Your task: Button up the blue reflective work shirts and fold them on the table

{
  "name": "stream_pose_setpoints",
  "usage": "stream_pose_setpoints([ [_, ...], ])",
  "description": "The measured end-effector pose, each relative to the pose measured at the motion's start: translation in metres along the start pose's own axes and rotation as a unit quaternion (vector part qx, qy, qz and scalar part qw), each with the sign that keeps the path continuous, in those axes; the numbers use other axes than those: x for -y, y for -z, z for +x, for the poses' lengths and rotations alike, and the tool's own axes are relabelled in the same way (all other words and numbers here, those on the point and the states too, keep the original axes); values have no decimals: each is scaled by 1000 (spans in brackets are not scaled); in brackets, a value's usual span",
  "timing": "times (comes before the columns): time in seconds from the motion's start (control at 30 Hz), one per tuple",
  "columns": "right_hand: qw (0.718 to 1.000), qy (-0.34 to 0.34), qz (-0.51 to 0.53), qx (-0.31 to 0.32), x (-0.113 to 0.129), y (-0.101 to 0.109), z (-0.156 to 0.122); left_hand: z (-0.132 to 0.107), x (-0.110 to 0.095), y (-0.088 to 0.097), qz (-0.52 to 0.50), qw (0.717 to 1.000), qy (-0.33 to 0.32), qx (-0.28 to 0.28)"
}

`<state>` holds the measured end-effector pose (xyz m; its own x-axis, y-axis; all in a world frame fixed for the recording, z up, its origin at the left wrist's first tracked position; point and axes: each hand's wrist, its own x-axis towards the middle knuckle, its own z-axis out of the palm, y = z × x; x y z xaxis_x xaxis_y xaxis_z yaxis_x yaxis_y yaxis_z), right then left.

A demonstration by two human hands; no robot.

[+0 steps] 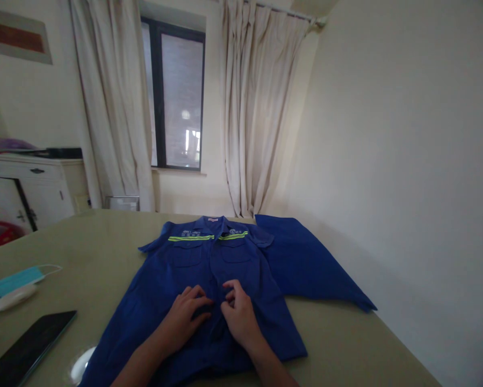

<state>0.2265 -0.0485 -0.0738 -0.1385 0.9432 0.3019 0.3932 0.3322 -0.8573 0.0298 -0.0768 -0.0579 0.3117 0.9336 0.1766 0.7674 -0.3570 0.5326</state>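
Note:
A dark blue short-sleeved work shirt (193, 274) lies spread front up on the table, its collar at the far end. It has chest pockets, white lettering and yellow-green stripes across the chest. My left hand (187, 312) rests on the lower front, left of the button placket, with loosely bent fingers and the thumb apart. Just right of the placket is my right hand (240, 314), its fingers curled and a gap between index finger and thumb. Nothing shows in either hand. Both forearms cover part of the shirt's lower end.
Another blue cloth piece (305, 263) lies to the right, against the wall. On the left of the table (104, 242) are a light-blue face mask (17, 282), a white-handled object (15, 297), a black phone (31, 344) and a round white object (82, 365).

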Motion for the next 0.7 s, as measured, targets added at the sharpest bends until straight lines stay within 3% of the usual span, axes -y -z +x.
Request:
stream_pose_setpoints([
  [0.1, 991, -66, 117, 15, 1, 0, 5, 0, -6, 3, -15, 999, -11, 27],
  [0.27, 959, -150, 234, 50, 10, 5, 5, 0, -14, 0, -68, 997, -20, -29],
  [0.47, 976, -75, 196, 51, 13, 8, 1, 2, -21, -1, -144, 987, -2, -68],
  [0.7, 994, -18, 103, 43, 28, 11, -7, -2, -19, -6, -90, 991, -42, -90],
])
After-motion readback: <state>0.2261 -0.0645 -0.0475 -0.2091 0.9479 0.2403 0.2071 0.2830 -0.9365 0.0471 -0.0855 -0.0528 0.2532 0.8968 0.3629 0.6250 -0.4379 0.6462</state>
